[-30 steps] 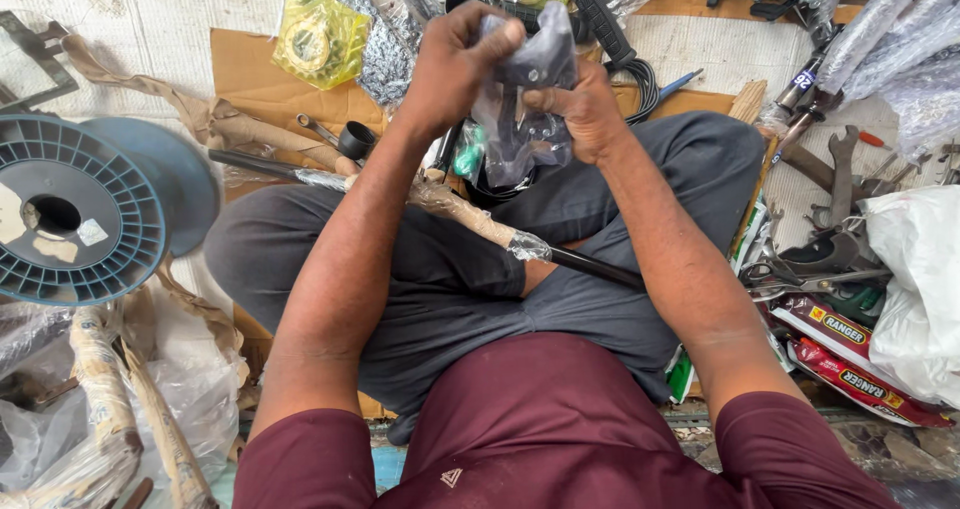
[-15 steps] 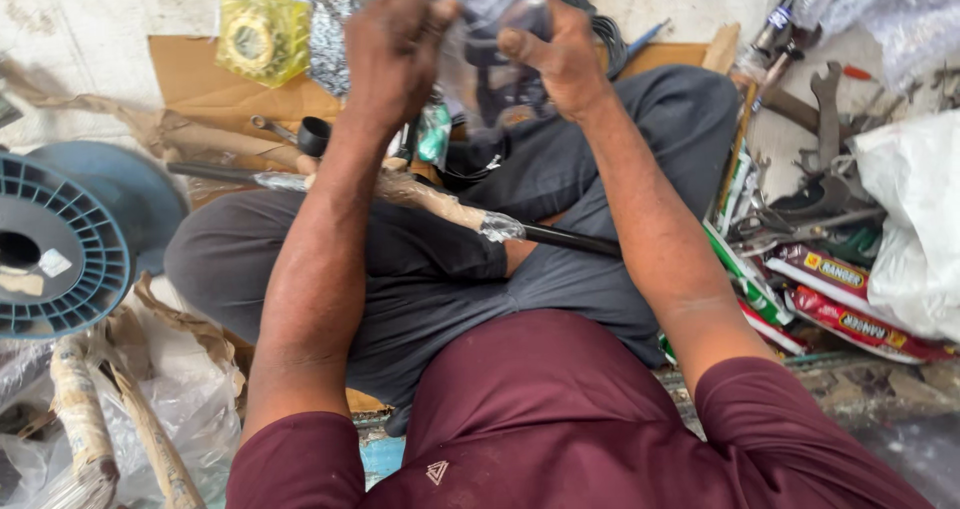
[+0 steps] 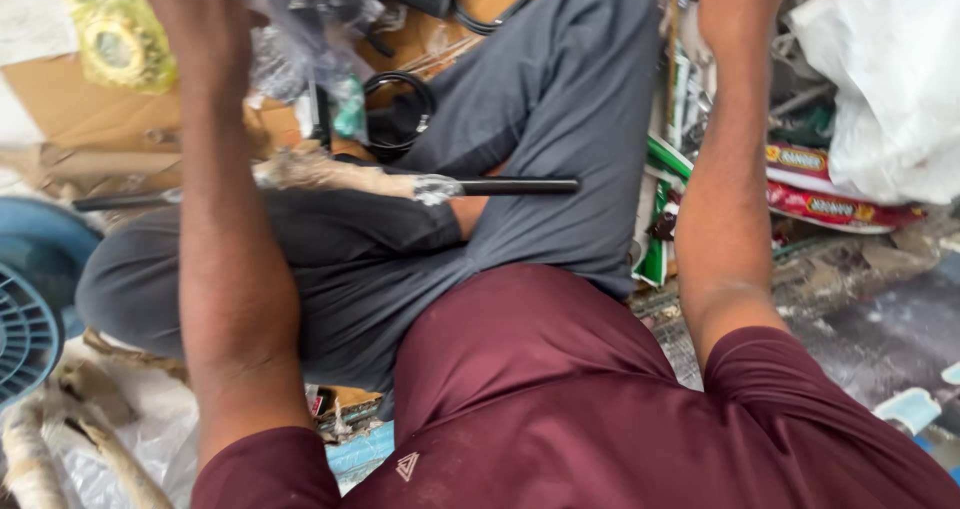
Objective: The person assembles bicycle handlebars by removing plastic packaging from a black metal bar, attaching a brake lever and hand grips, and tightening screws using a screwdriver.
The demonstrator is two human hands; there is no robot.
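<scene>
Apart now, our two hands: left hand (image 3: 190, 14) grips one clear plastic bag (image 3: 300, 19); right hand (image 3: 735, 4) grip unclear.

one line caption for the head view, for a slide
Seated person's left hand lifts a crinkled clear plastic bag; right hand is raised apart, a black rod across the lap.

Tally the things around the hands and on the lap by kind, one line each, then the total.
Clear plastic bag hanging from the left hand: 1
Long black rod across the lap, partly wrapped: 1
Coiled black cable: 1
Yellow packet: 1
White plastic bag near the right hand: 1
Blue-grey spool: 1
Total: 6
</scene>
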